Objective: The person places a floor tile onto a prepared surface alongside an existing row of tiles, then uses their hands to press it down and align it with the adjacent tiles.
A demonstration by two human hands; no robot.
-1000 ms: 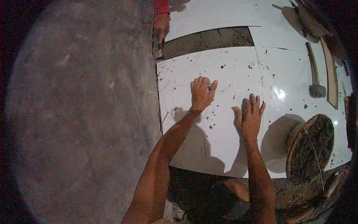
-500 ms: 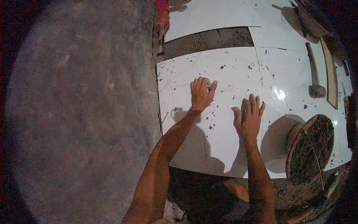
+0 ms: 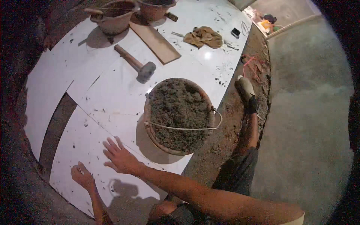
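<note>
My right hand [image 3: 120,157] lies palm down on a large white tile [image 3: 88,144], its fingers spread and holding nothing. To its left, my left hand [image 3: 81,176] rests on the same tile with bent fingers and the thumb apart; I see nothing in it. Dark crumbs of mortar are scattered around both hands. Just right of my right hand stands a round bucket [image 3: 146,112] heaped with grey mortar [image 3: 180,103], its wire handle [image 3: 180,129] lying across the top. Beyond the left hand, a long gap [image 3: 58,127] between tiles shows a grey bed.
A mallet [image 3: 135,64] and a wooden board [image 3: 155,43] lie on the tiles further off. Two more buckets [image 3: 116,20] stand at the back, near a brown cloth [image 3: 204,37]. My shod foot [image 3: 246,92] is on bare soil beside the concrete wall [image 3: 303,112].
The view has swung to the right, bringing the mortar bucket to the middle and showing the wall and cloth. Both hands stay on the tile. The other person's hand is out of view.
</note>
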